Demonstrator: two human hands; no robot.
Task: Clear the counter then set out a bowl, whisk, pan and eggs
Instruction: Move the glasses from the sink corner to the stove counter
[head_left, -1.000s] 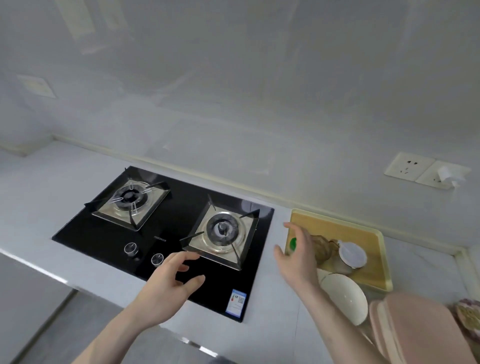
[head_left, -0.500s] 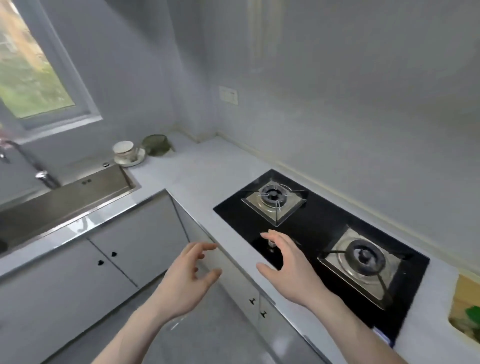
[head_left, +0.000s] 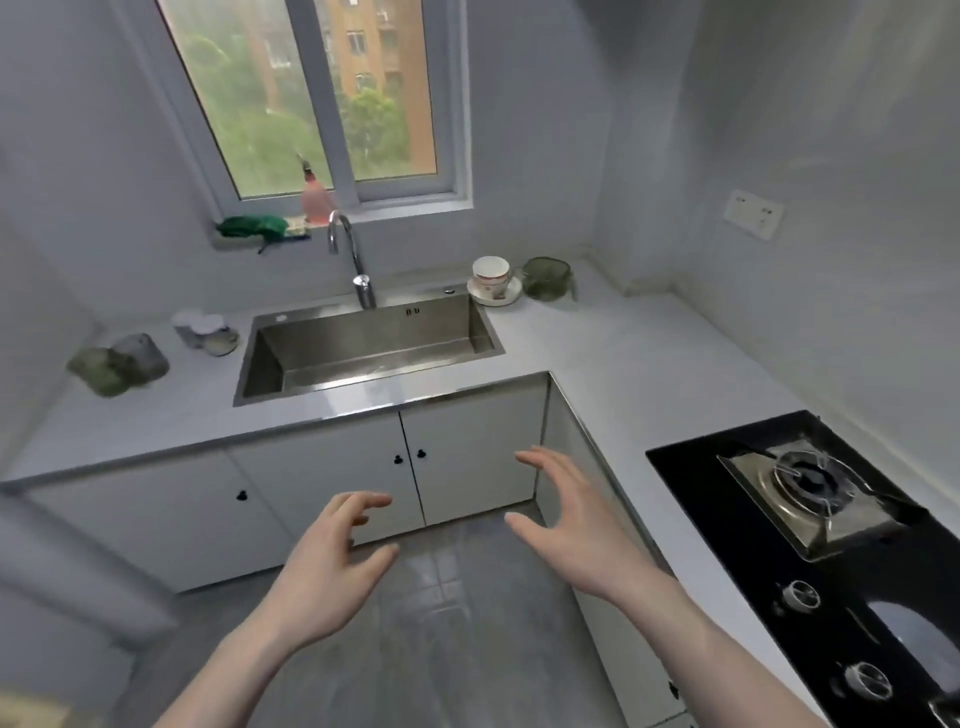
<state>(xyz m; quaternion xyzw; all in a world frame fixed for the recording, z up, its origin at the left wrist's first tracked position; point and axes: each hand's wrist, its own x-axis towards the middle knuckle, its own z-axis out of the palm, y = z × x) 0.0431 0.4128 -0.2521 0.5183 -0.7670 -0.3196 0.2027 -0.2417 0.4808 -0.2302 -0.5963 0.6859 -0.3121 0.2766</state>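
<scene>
Hovering empty with fingers loosely spread, both hands (head_left: 332, 561) (head_left: 566, 525) face the rectangular steel sink (head_left: 363, 358).

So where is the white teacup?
The white teacup sits on its saucer on the counter, right of the sink, beside a green glass pot.
</scene>
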